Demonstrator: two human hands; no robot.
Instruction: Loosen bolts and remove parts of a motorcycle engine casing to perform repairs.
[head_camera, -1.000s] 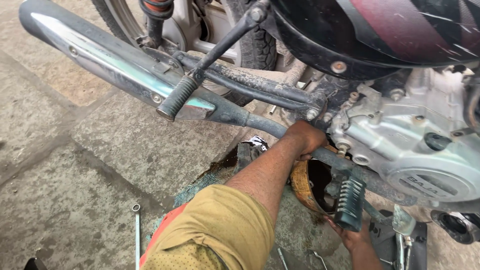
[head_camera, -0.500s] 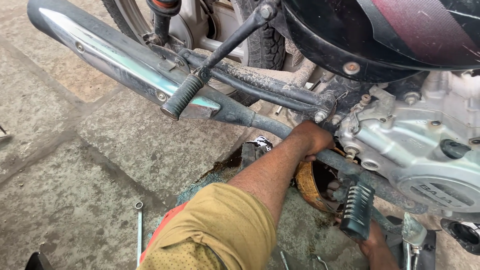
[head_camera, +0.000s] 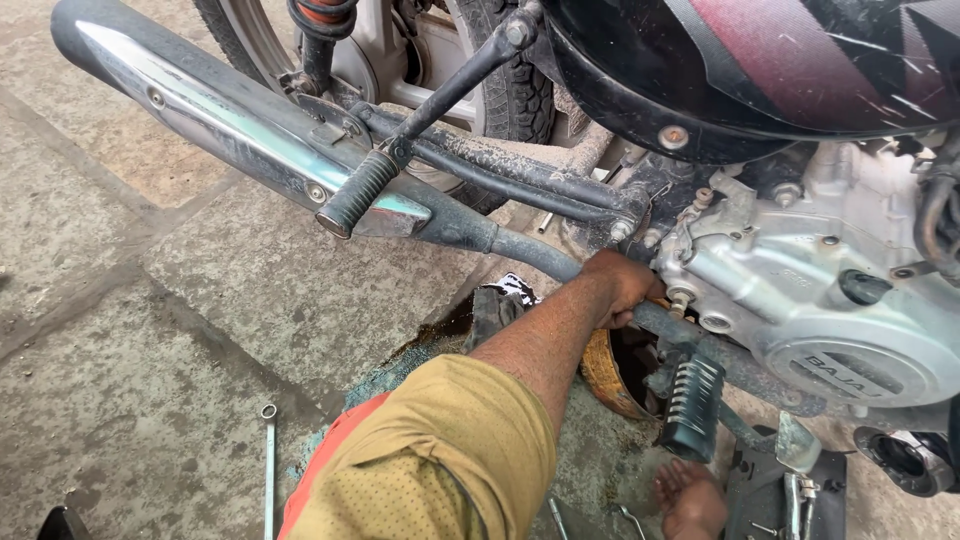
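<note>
Head view — footrest (head_camera: 692, 408) before drain pan (head_camera: 603, 372)

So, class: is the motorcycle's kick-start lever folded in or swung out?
Swung out. The kick-start lever angles away from the engine, its ribbed rubber tip hanging over the exhaust pipe.

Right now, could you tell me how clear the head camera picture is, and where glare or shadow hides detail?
Head view: even daylight, mostly sharp; bright glare streaks along the chrome exhaust pipe; deep shadow under the engine hides the fingers of the hand reaching there; the other hand sits dim at the bottom edge.
</note>
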